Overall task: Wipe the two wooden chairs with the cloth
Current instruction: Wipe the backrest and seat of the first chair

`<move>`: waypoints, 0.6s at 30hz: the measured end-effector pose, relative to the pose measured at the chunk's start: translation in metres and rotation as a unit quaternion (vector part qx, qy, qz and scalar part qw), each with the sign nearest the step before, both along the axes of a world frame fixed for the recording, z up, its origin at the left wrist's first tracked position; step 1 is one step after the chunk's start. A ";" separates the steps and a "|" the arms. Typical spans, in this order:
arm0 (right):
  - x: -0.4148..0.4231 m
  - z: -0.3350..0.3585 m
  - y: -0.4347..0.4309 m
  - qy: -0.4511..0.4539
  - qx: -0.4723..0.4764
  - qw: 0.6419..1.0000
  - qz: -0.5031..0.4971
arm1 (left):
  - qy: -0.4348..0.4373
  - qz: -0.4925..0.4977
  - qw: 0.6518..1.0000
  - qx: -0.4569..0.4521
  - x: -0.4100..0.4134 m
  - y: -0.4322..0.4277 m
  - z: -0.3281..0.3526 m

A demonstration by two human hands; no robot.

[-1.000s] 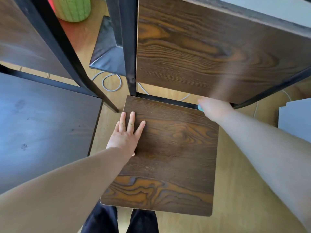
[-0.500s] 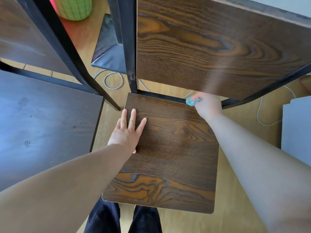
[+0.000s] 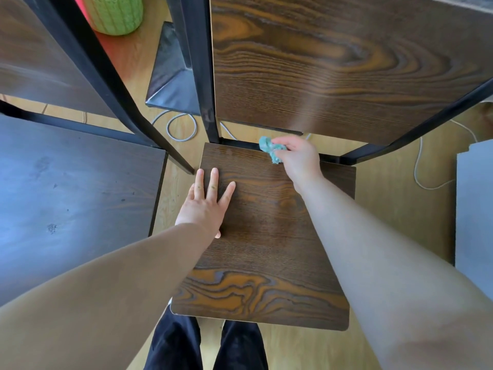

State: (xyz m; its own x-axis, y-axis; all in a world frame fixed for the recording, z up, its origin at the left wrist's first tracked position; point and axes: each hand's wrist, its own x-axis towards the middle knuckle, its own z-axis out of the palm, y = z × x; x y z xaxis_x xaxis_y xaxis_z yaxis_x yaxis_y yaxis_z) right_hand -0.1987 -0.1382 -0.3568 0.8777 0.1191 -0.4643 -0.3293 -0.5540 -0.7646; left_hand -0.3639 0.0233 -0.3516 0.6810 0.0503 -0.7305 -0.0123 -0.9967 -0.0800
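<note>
Teal cloth (image 3: 268,148) first: pinches it, bunched, in the right hand (image 3: 300,162) at the 12 o'clock edge of the chair seat (image 3: 266,257), presses the left hand (image 3: 205,209) flat and spread at 9 o'clock, leaves the bare boards lying toward 6 o'clock from that grip.

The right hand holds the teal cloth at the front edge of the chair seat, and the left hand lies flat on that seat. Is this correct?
Not quite. The head view shows the right hand holding the teal cloth at the back edge of the chair seat; the left hand lies flat on that seat.
</note>
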 end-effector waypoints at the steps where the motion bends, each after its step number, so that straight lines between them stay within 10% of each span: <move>1: -0.002 0.001 -0.001 0.000 0.002 1.000 -0.003 | -0.001 -0.002 1.000 0.002 0.000 0.000 0.000; 18: -0.140 0.021 -0.003 0.162 0.047 0.985 -0.041 | -0.024 -0.018 0.999 -0.023 -0.003 0.010 0.012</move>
State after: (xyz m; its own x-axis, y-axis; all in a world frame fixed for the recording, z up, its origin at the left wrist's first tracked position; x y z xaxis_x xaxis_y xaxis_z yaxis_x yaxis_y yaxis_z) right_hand -0.3392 -0.1416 -0.3356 0.6938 0.1100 -0.7117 -0.6053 -0.4463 -0.6590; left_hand -0.3674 0.0332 -0.3396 0.7161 -0.0079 -0.6979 -0.0457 -0.9983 -0.0356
